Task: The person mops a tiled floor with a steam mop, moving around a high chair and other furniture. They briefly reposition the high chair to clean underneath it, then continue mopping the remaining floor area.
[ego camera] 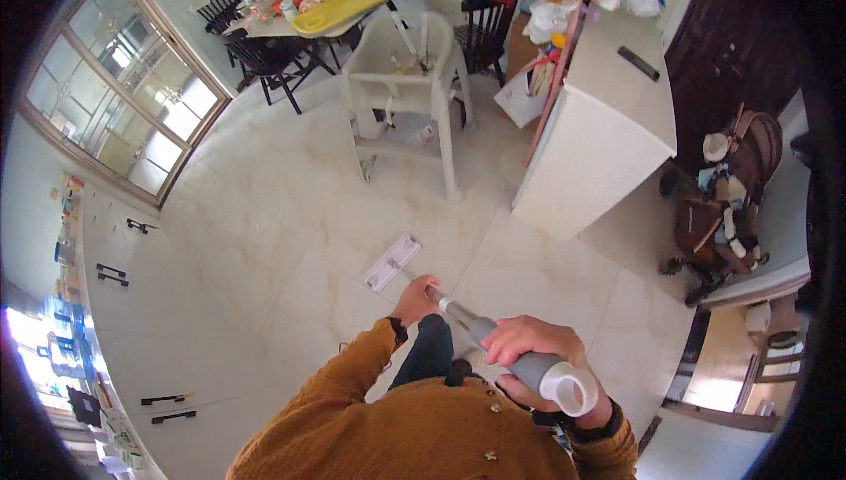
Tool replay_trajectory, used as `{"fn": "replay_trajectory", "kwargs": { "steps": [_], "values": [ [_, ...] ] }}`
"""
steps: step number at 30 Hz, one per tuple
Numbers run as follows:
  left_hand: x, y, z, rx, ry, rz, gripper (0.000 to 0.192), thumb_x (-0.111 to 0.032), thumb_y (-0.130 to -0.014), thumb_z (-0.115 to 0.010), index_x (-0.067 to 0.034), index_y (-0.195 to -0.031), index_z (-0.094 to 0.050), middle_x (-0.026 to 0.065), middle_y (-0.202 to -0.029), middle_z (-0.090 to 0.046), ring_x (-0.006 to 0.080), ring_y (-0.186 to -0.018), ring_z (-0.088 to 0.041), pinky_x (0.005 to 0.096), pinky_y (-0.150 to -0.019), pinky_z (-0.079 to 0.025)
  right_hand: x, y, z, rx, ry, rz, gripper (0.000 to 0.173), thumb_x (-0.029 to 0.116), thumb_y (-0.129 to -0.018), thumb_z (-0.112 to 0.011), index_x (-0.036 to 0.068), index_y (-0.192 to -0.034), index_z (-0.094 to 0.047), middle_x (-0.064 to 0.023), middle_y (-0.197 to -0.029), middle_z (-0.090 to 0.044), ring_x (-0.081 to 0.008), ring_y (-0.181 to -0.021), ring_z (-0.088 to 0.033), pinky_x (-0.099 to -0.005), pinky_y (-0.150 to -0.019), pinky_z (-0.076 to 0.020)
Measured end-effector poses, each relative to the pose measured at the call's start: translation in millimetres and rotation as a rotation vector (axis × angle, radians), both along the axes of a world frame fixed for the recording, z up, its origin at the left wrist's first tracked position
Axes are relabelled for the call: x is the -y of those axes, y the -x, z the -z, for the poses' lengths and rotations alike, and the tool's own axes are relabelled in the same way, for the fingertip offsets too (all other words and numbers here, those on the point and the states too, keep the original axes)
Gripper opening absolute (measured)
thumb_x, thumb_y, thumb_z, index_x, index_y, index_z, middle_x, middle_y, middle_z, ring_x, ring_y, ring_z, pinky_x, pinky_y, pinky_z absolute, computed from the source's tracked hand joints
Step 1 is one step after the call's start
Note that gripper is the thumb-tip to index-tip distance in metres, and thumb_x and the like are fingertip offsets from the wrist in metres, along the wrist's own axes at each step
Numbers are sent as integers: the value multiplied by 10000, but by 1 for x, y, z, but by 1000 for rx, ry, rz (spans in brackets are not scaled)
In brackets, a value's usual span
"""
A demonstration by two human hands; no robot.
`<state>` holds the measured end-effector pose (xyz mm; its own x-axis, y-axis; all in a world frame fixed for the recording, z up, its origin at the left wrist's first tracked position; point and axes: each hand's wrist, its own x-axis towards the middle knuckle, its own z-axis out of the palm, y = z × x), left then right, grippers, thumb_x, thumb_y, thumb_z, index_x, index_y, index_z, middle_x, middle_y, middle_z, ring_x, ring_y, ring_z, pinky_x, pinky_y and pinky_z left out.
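A flat mop runs away from me in the middle of the view. Its rectangular mop head (393, 262) lies flat on the pale tiled floor (251, 249). My left hand (416, 300) is closed around the metal pole, near its lower part. The thick grey handle grip (529, 368), ending in a white ring, sits in my right hand (538, 354) close to my body. Beyond the mop head stands a pale high chair (396, 80) with straps hanging from it.
A dining table (264, 26) with a yellow tray (340, 11) and black chairs (271, 67) stands at the back left. To the right are a white cabinet (595, 150) and a brown stroller (707, 216). Low cupboards (132, 321) line the left, near a glass sliding door (125, 84).
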<state>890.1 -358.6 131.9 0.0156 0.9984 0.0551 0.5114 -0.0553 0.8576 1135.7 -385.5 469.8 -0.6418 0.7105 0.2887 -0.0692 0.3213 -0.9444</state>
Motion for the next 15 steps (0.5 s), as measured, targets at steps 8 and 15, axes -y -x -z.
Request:
{"fn": "replay_trajectory", "kwargs": {
  "steps": [8,15],
  "values": [
    [-46,33,3,-78,-121,-60,92,-50,-733,-521,-27,-810,-566,159,-763,-593,300,-696,-576,352,-590,-438,-75,46,-27,-60,-86,-131,481,24,-648,-703,59,-1071,-478,-92,-980,-570,-209,-935,-557,-319,-835,-421],
    [-122,65,-38,-116,205,-149,274,-203,-699,-615,17,-861,-594,236,-796,-593,383,-761,-573,404,-667,-472,-149,50,-15,-68,-131,115,726,122,-653,-731,8,-1243,-323,-101,-1229,-431,-207,-1132,-437,-352,-956,-329]
  ]
}}
